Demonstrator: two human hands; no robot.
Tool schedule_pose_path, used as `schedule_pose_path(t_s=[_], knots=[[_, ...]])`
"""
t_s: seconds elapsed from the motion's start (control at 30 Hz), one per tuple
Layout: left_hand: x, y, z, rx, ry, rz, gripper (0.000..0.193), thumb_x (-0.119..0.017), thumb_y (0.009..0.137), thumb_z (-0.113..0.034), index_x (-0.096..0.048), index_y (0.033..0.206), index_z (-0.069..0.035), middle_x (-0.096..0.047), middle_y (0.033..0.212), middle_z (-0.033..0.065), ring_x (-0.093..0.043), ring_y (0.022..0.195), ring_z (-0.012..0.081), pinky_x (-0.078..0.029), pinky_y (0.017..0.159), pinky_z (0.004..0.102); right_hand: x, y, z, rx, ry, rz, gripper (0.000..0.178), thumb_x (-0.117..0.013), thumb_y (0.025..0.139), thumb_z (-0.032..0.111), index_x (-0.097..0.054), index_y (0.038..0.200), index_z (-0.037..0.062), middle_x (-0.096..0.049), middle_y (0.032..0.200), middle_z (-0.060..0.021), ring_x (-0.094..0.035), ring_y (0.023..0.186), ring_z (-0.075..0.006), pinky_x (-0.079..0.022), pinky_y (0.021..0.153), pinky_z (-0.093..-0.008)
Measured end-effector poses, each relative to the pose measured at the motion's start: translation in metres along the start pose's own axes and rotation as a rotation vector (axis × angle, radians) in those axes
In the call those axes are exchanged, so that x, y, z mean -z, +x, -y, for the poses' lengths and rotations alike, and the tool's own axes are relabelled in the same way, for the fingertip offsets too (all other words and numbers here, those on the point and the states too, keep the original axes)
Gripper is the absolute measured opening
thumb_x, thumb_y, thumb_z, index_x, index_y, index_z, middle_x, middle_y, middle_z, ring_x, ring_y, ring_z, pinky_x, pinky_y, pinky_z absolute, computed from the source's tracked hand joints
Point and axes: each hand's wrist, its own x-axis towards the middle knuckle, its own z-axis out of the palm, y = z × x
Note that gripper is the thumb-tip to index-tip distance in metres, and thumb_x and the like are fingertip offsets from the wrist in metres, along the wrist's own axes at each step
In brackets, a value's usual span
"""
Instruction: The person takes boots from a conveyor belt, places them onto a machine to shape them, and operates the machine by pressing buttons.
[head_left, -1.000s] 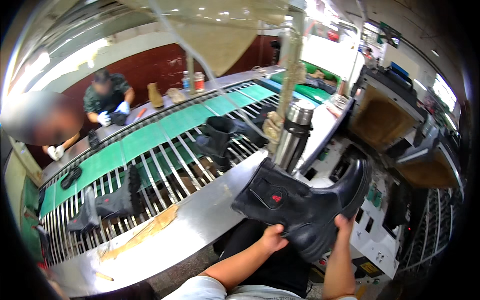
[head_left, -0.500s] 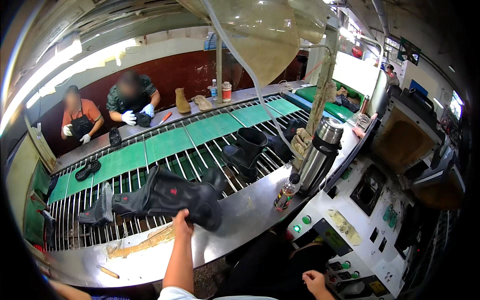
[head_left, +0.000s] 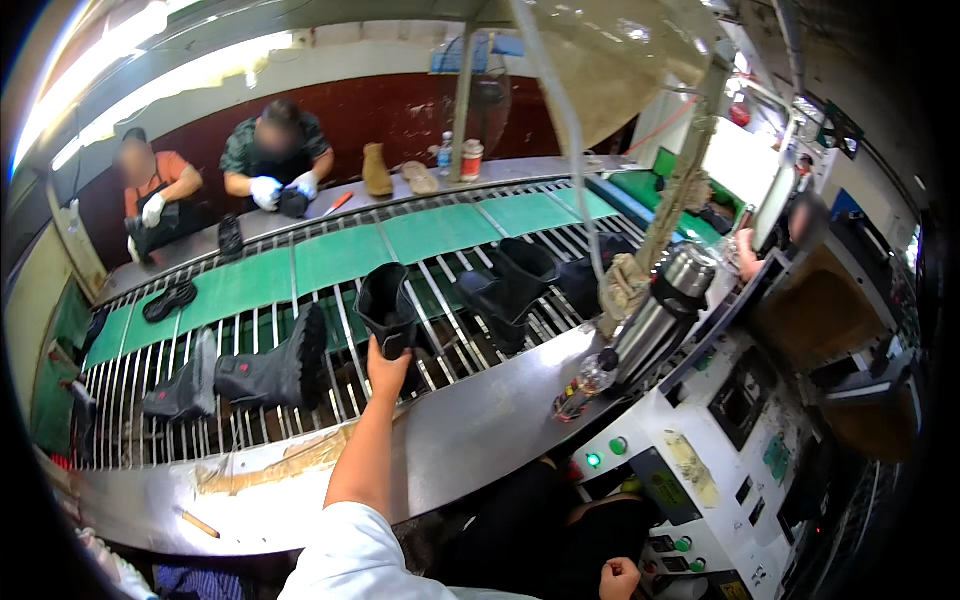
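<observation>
My left hand [head_left: 388,366] is closed on the top part of a black boot [head_left: 382,312], whose shaft opening faces up over the roller conveyor [head_left: 435,355]. The foot of that boot is mostly hidden. To its left, a black boot with a small red mark [head_left: 262,378] lies on its side, its sole toward the held boot. Beyond it lies a boot with a paler grey sole [head_left: 185,388]. Right of the held boot, another black boot [head_left: 505,292] rests on the bars. Low at the right, my right hand [head_left: 620,578] is curled with nothing visible in it, beside the control panel.
A steel ledge [head_left: 465,440] runs along the near side. A steel flask [head_left: 672,305] and a drink bottle [head_left: 588,385] stand at its right end, by a white control panel [head_left: 640,450]. Across the green belt [head_left: 340,262], two gloved people handle dark pieces. Another person is at the right.
The boot in my left hand has gone from tilted above the near ledge to upright over the rollers, farther away. My arm reaches farther forward, and the view has shifted.
</observation>
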Motion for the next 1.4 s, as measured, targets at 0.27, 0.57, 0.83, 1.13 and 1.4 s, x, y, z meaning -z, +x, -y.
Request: schedule_pose_path(t_s=[0.27,0.57,0.83,1.13,1.4], knots=[[0.169,0.0,0.05,0.031,0.437,-1.103,0.076,-0.078,0.069,-0.027,-0.04,0.129,0.002,-0.042,0.128,0.0219,-0.04,0.119,0.0395,-0.034,0.103,0.0474,-0.013,0.007,-0.005,-0.04,-0.002,0.043,0.008,-0.064,0.078,0.004,-0.066,0.085,0.0011,-0.065,0.076,-0.0113,-0.063,0.07,-0.0195,-0.051,0.068,-0.032],[0.245,0.078,0.11,0.77,-0.399,-0.918,0.093,-0.085,0.063,-0.025,-0.031,0.132,0.005,-0.048,0.128,0.0272,-0.057,0.108,0.0379,-0.048,0.096,0.0447,-0.026,0.017,-0.003,-0.014,-0.074,0.07,0.008,-0.065,0.077,0.006,-0.066,0.084,0.0038,-0.065,0.073,-0.0093,-0.062,0.067,-0.0186,-0.051,0.067,-0.032],[0.166,0.05,0.042,-0.009,0.049,-0.941,0.096,-0.082,0.071,-0.021,-0.022,0.142,0.005,-0.038,0.138,0.0263,-0.047,0.12,0.0373,-0.038,0.103,0.0416,-0.024,0.009,-0.006,-0.094,-0.041,0.037,0.005,-0.064,0.078,0.005,-0.065,0.082,0.0024,-0.063,0.071,-0.0088,-0.061,0.066,-0.0161,-0.05,0.066,-0.0304],[0.139,0.05,0.004,-0.135,0.04,-0.486,0.073,-0.081,0.071,-0.02,-0.043,0.128,0.006,-0.059,0.117,0.0228,-0.059,0.107,0.0331,-0.044,0.093,0.038,-0.017,0.015,0.013,-0.084,-0.065,0.082,0.009,-0.066,0.078,0.01,-0.066,0.086,0.0041,-0.066,0.075,-0.0132,-0.064,0.071,-0.0216,-0.05,0.068,-0.0322],[0.134,0.058,-0.085,-0.458,0.327,-0.28,0.03,-0.072,0.081,-0.018,-0.059,0.1,0.001,-0.064,0.075,0.0223,-0.065,0.073,0.0403,-0.049,0.061,0.0398,-0.021,0.031,0.004,-0.237,0.136,0.153,0.004,-0.066,0.073,0.0,-0.065,0.077,-0.0007,-0.062,0.064,-0.005,-0.059,0.057,-0.0101,-0.047,0.055,-0.025]])
